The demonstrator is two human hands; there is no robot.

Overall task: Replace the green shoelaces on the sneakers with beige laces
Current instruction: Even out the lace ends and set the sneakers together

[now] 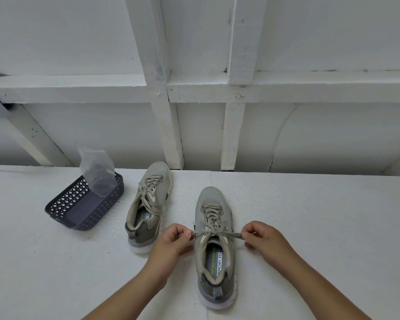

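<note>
Two grey sneakers stand on the white table, toes pointing away from me. The right sneaker [214, 248] is laced with a beige lace [211, 221]. My left hand [173, 241] pinches one end of that lace at the shoe's left side. My right hand [262, 239] pinches the other end at its right side, and the lace runs taut between them across the top eyelets. The left sneaker [148, 204] lies further back and to the left, with a beige lace [151, 195] tied loosely on it.
A dark lattice basket [62, 209] stands at the left with a clear plastic bag [97, 172] leaning in its far end. A white wooden frame wall [169, 125] rises just behind the table's back edge.
</note>
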